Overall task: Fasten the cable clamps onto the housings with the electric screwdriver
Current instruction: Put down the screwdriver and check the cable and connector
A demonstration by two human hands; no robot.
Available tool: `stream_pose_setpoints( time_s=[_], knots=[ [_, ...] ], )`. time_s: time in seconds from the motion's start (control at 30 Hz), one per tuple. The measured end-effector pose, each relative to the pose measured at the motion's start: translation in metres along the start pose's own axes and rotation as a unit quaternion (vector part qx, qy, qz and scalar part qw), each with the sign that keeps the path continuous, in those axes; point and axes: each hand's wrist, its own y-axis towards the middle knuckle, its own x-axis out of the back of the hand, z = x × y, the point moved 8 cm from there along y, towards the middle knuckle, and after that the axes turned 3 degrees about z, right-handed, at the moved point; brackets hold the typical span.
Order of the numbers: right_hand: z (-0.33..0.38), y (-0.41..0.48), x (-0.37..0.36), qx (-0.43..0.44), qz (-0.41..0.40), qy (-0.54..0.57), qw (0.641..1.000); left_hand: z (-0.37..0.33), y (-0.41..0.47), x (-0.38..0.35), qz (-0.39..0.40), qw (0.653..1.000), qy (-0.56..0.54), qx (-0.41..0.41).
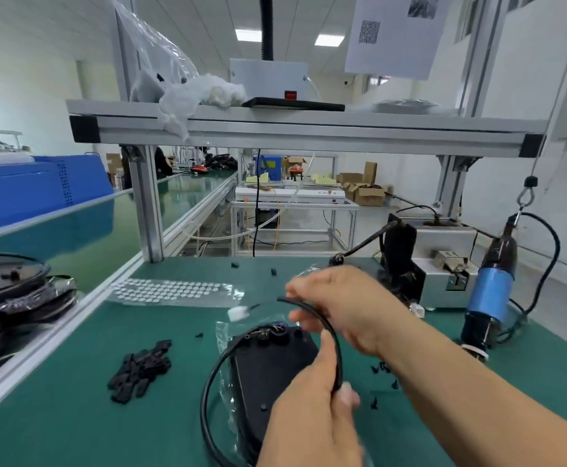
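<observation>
A black housing [268, 369] lies on the green mat in front of me, partly in a clear plastic bag. A black cable [334, 338] arcs over it and ends in a white connector [238, 312]. My left hand [312, 423] pinches the cable near its lower bend. My right hand [339, 305] grips the cable higher up, above the housing. A pile of black cable clamps [140, 372] lies to the left. The electric screwdriver [492, 291], with a blue band, hangs on the right from a hook, touched by neither hand.
Loose black screws [385, 375] lie scattered right of the housing. A sheet of white round pads [174, 291] lies further back. A grey screw feeder box [444, 264] stands at the back right. Bagged black housings [12, 298] are stacked on the conveyor at the left.
</observation>
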Motion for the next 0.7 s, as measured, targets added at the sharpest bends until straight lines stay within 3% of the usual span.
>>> stream_pose_setpoints(
  time_s=[0.13, 0.23, 0.33, 0.4, 0.47, 0.53, 0.7],
  knots=[
    [-0.019, -0.010, 0.000, 0.030, -0.011, -0.087, 0.996, 0.002, -0.001, -0.012, 0.036, 0.994, -0.098, -0.022],
    [-0.030, -0.011, 0.006, 0.045, -0.047, -0.151, 0.986, 0.003, 0.011, 0.005, 0.044, 0.993, -0.098, 0.054],
    [-0.044, -0.014, 0.009, 0.052, -0.077, -0.196, 0.976, 0.026, 0.014, 0.064, -0.066, 0.997, 0.019, 0.025],
    [-0.049, -0.018, 0.011, 0.055, -0.087, -0.220, 0.970, 0.070, 0.014, 0.085, -0.124, 0.984, 0.018, 0.123],
    [-0.053, -0.021, 0.011, 0.050, -0.070, -0.216, 0.973, 0.110, 0.004, 0.082, -0.092, 0.971, -0.013, 0.221],
    [-0.055, -0.027, 0.009, 0.045, -0.039, -0.198, 0.978, 0.129, -0.008, 0.073, -0.091, 0.948, -0.120, 0.279],
    [-0.069, -0.040, 0.011, 0.022, -0.048, -0.220, 0.974, 0.126, -0.020, 0.039, -0.091, 0.900, -0.325, 0.277]
  ],
)
